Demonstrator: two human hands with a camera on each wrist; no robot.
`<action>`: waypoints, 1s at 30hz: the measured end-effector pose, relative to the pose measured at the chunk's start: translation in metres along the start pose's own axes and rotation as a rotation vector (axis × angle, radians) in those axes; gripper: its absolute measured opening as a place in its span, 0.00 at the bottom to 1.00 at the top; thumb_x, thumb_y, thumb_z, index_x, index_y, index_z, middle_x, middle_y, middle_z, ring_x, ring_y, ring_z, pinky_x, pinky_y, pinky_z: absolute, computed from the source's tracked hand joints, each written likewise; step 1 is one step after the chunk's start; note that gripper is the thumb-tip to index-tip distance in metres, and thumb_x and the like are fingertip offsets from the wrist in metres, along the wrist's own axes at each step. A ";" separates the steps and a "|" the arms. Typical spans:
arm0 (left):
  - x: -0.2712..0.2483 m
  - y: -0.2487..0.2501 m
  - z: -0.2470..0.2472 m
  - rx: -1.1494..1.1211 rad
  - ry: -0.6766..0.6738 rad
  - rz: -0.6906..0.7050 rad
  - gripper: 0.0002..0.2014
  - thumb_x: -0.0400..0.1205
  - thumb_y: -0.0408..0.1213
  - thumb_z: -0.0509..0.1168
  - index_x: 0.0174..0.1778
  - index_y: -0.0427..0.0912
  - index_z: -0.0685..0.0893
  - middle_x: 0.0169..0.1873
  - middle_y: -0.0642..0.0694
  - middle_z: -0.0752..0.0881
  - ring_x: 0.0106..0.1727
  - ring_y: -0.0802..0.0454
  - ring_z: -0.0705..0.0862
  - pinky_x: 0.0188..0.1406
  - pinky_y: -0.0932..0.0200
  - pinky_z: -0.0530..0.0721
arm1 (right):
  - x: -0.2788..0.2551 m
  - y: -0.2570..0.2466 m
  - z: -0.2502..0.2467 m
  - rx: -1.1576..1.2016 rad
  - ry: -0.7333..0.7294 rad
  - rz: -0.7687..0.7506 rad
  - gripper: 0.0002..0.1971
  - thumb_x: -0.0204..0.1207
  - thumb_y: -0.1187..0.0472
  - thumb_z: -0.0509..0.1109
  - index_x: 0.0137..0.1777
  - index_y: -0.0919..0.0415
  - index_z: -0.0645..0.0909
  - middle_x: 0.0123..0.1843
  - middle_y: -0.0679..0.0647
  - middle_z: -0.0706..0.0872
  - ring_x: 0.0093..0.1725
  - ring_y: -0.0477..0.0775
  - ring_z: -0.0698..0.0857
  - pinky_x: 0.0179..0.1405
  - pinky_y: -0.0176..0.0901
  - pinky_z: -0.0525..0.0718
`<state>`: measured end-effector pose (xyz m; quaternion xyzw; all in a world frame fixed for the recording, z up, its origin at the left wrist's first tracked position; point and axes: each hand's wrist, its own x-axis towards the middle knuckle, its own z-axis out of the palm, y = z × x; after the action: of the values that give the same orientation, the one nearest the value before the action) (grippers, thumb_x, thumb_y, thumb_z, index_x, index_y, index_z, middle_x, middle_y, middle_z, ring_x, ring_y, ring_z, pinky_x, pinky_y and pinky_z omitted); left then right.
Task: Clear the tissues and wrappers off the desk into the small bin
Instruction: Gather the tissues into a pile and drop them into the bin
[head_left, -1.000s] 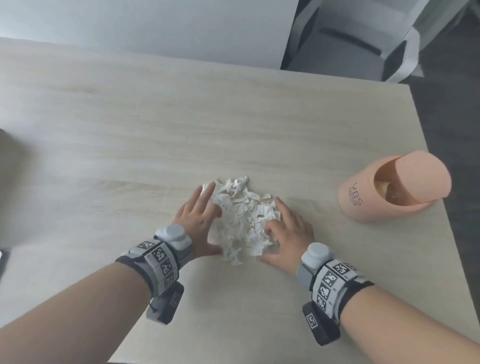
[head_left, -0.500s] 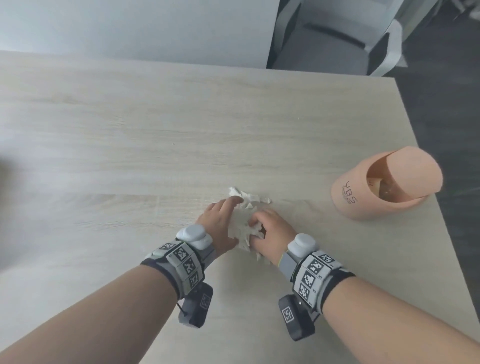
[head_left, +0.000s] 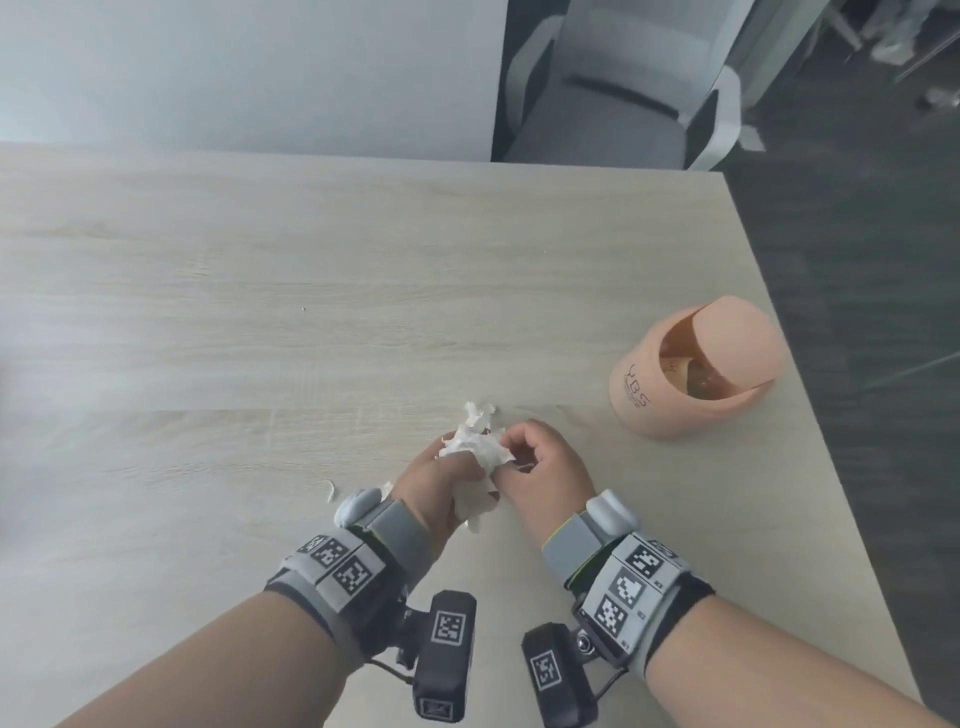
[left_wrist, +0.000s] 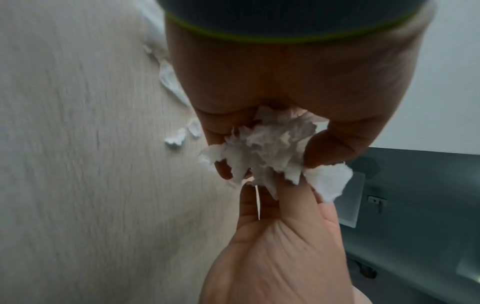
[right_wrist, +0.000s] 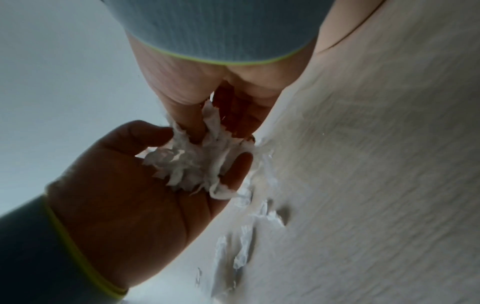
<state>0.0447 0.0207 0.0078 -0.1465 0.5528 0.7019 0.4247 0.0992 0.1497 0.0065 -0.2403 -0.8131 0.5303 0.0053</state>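
Observation:
A wad of torn white tissue (head_left: 475, 447) is bunched between both hands just above the desk (head_left: 260, 312). My left hand (head_left: 457, 467) cups it from the left, its fingers and thumb curled round the tissue (left_wrist: 267, 152). From the right, my right hand (head_left: 511, 457) pinches into the same wad (right_wrist: 192, 164), thumb (right_wrist: 192, 127) pushed into the paper. Some tissue sticks out above and below the hands. The small peach bin (head_left: 696, 374) stands to the right near the desk's edge, its swing lid tilted open with rubbish inside.
A few small tissue scraps (head_left: 330, 491) lie on the desk just left of my left wrist, also seen as scraps (left_wrist: 175, 139) and scraps (right_wrist: 244, 253). The desk's right edge (head_left: 810, 395) runs just past the bin. A grey chair (head_left: 613, 104) stands behind the desk.
Both hands swept the spread pile of tissue together, closed on it and raised it off the desk. A few scraps stayed behind on the surface.

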 end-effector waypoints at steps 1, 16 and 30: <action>-0.004 0.001 0.008 -0.073 -0.004 -0.003 0.22 0.70 0.30 0.66 0.62 0.33 0.82 0.43 0.34 0.88 0.38 0.42 0.87 0.42 0.49 0.87 | -0.002 -0.002 -0.003 0.009 -0.007 -0.002 0.10 0.67 0.67 0.74 0.40 0.50 0.82 0.42 0.46 0.86 0.35 0.38 0.80 0.36 0.28 0.75; 0.013 0.017 0.107 0.234 0.294 0.055 0.26 0.60 0.56 0.72 0.44 0.38 0.83 0.24 0.40 0.81 0.22 0.44 0.78 0.30 0.53 0.79 | -0.029 0.016 -0.106 -0.166 0.057 -0.525 0.07 0.73 0.61 0.70 0.49 0.56 0.87 0.54 0.47 0.88 0.59 0.49 0.84 0.63 0.41 0.76; 0.035 0.057 0.203 0.369 0.339 0.110 0.26 0.77 0.47 0.59 0.65 0.35 0.82 0.54 0.32 0.87 0.52 0.34 0.85 0.56 0.41 0.80 | 0.018 0.017 -0.217 -0.146 0.467 -0.424 0.19 0.69 0.54 0.66 0.61 0.53 0.80 0.68 0.47 0.78 0.69 0.50 0.74 0.69 0.36 0.68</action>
<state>0.0341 0.2175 0.0915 -0.1518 0.7417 0.5768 0.3067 0.1472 0.3489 0.0829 -0.1803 -0.8578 0.3879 0.2849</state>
